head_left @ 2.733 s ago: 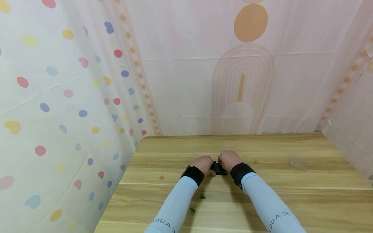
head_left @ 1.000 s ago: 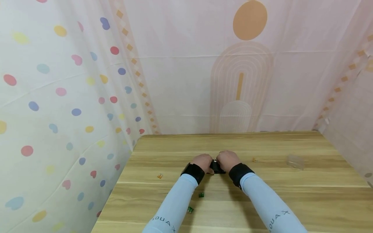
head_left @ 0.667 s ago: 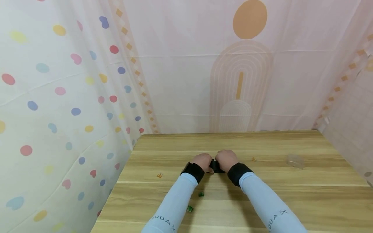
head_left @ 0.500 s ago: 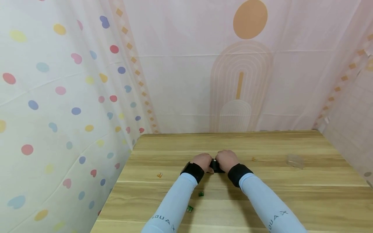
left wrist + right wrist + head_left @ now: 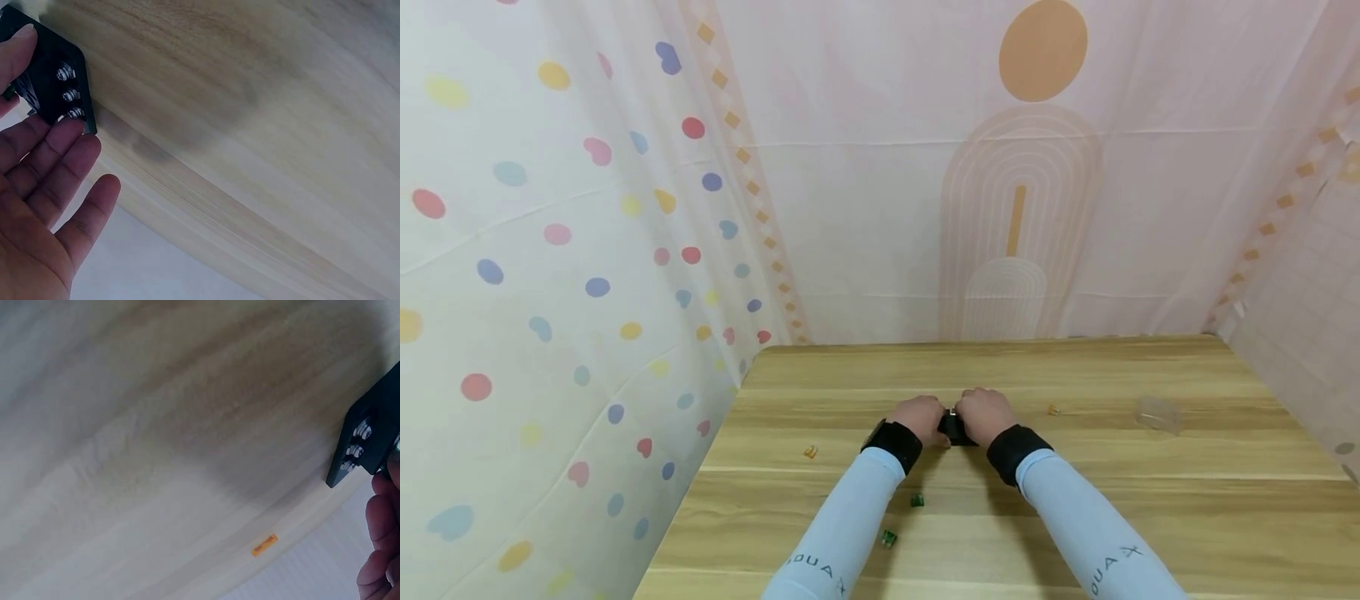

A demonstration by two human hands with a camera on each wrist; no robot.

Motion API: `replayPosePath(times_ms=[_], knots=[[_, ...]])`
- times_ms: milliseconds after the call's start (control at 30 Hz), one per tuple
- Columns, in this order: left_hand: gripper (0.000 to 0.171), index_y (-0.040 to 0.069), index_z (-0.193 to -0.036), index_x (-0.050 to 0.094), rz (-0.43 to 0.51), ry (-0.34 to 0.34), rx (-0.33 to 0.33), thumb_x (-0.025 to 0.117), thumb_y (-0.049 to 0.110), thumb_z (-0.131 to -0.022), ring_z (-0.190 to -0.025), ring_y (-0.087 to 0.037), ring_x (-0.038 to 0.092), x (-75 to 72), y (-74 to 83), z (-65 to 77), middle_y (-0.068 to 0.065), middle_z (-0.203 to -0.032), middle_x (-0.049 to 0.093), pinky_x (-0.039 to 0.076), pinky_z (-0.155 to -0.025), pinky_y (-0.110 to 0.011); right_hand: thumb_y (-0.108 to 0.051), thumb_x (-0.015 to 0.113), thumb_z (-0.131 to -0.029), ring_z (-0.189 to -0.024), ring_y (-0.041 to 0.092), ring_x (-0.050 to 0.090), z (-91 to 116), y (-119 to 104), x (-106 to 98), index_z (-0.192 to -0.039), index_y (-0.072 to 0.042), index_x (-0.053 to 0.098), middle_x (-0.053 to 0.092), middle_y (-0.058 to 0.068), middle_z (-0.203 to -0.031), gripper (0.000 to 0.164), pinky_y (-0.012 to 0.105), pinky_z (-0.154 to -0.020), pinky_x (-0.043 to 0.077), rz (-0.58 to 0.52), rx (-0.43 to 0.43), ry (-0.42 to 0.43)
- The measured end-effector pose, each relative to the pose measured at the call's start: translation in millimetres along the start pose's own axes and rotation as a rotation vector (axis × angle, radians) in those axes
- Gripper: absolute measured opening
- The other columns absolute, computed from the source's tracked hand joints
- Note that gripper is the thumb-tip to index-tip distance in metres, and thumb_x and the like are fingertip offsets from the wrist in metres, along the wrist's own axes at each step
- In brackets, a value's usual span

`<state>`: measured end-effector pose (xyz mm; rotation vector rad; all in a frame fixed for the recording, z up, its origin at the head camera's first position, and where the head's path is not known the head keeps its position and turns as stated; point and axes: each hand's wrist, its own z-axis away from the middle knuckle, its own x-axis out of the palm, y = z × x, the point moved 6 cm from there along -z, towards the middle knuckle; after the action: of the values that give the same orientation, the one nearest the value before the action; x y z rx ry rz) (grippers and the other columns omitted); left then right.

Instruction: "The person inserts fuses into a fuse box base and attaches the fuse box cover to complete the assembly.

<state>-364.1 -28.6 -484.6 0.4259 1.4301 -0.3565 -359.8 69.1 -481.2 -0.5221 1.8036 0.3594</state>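
Gripping a black piece (image 5: 56, 53), left hand (image 5: 919, 418) and right hand (image 5: 985, 414) both, blue sleeves (image 5: 848, 517) partly reading "UA X"

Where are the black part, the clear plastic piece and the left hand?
Black part (image 5: 47, 76), left wrist view: dark face beside the silver fittings.
Clear plastic piece (image 5: 1159, 415), head view: about its middle.
Left hand (image 5: 918, 417), head view: back of the hand.

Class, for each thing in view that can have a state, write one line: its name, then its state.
Black, angular, screw-studded part: held from both sides.
Left grip: pinching the part.
Right grip: curled against the part.
Two small green pieces: loose, untouched, apart.
Two small orange pieces: loose, untouched, far apart.
Clear thin plastic piece: lying untouched.
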Motion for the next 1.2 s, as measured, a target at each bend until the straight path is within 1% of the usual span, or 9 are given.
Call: replayPosePath(times_ms=[167, 300, 433, 667, 800, 967, 1100, 1200], knots=[[0.032, 0.015, -0.095, 0.072, -0.057, 0.002, -0.001, 0.085, 0.039, -0.078, -0.077, -0.009, 0.058, 1.6, -0.6, 1.8, 0.005, -0.086, 0.061, 0.05, -0.071, -0.026, -0.005, 0.071, -0.088, -0.065, 0.02, 0.06, 1.3, 1.8, 1.1, -0.072, -0.013, 0.073, 0.06, 0.002, -0.068, 0.019, 0.038, -0.06, 0.051, -0.056, 0.029, -0.01], [0.037, 0.016, -0.102, 0.072, -0.094, 0.012, -0.008, 0.083, 0.043, -0.079, -0.081, -0.011, 0.06, 2.3, -0.1, 2.1, 0.004, -0.087, 0.062, 0.052, -0.073, -0.028, -0.006, 0.072, -0.089, -0.069, 0.021, 0.063, 2.2, 3.4, -1.0, -0.077, -0.012, 0.075, 0.064, 0.003, -0.073, 0.014, 0.039, -0.064, 0.053, -0.095, 0.066, -0.026], [0.037, 0.016, -0.103, 0.073, -0.123, 0.012, -0.015, 0.082, 0.044, -0.08, -0.082, -0.012, 0.061, 0.4, 1.7, 4.9, 0.003, -0.087, 0.061, 0.053, -0.074, -0.028, -0.007, 0.073, -0.089, -0.074, 0.022, 0.065, 3.9, 3.0, -4.0, -0.083, -0.011, 0.076, 0.068, 0.004, -0.079, 0.007, 0.039, -0.068, 0.054, -0.116, 0.077, -0.033], [0.035, 0.017, -0.102, 0.073, -0.135, 0.008, -0.016, 0.081, 0.044, -0.081, -0.084, -0.012, 0.061, -5.1, 5.8, 8.7, 0.003, -0.088, 0.062, 0.053, -0.075, -0.029, -0.007, 0.073, -0.089, -0.077, 0.023, 0.066, 5.7, 2.6, -7.5, -0.088, -0.008, 0.076, 0.069, 0.005, -0.081, 0.004, 0.039, -0.07, 0.054, -0.138, 0.067, -0.042], [0.038, 0.016, -0.105, 0.072, -0.133, 0.006, -0.017, 0.081, 0.045, -0.081, -0.086, -0.013, 0.062, -5.7, 6.3, 9.1, 0.002, -0.09, 0.063, 0.053, -0.076, -0.029, -0.008, 0.074, -0.088, -0.078, 0.023, 0.066, 6.1, 4.8, -6.2, -0.091, -0.009, 0.077, 0.069, 0.005, -0.083, 0.004, 0.039, -0.071, 0.054, -0.151, 0.065, -0.061], [0.048, 0.016, -0.116, 0.07, -0.125, -0.015, -0.015, 0.079, 0.048, -0.082, -0.093, -0.015, 0.063, -4.3, 4.6, 9.4, 0.001, -0.098, 0.066, 0.053, -0.08, -0.03, -0.011, 0.075, -0.088, -0.083, 0.023, 0.067, 7.8, 12.2, -4.0, -0.098, -0.009, 0.077, 0.071, 0.005, -0.089, 0.01, 0.039, -0.073, 0.055, -0.153, 0.092, -0.085], [0.057, 0.015, -0.122, 0.068, -0.103, -0.009, -0.033, 0.079, 0.052, -0.08, -0.096, -0.016, 0.063, -2.6, -2.3, 9.5, 0.0, -0.103, 0.067, 0.052, -0.082, -0.03, -0.013, 0.076, -0.087, -0.086, 0.024, 0.067, 9.5, 17.2, -4.8, -0.104, -0.007, 0.076, 0.071, 0.007, -0.094, 0.018, 0.039, -0.075, 0.055, -0.133, 0.099, -0.098], [0.063, 0.015, -0.125, 0.066, -0.089, -0.004, -0.054, 0.079, 0.056, -0.079, -0.096, -0.016, 0.063, -0.6, -8.6, 10.3, -0.001, -0.107, 0.067, 0.052, -0.083, -0.031, -0.015, 0.076, -0.088, -0.088, 0.025, 0.067, 11.3, 19.9, -5.3, -0.106, -0.006, 0.076, 0.07, 0.008, -0.095, 0.02, 0.039, -0.075, 0.056, -0.125, 0.1, -0.116]])
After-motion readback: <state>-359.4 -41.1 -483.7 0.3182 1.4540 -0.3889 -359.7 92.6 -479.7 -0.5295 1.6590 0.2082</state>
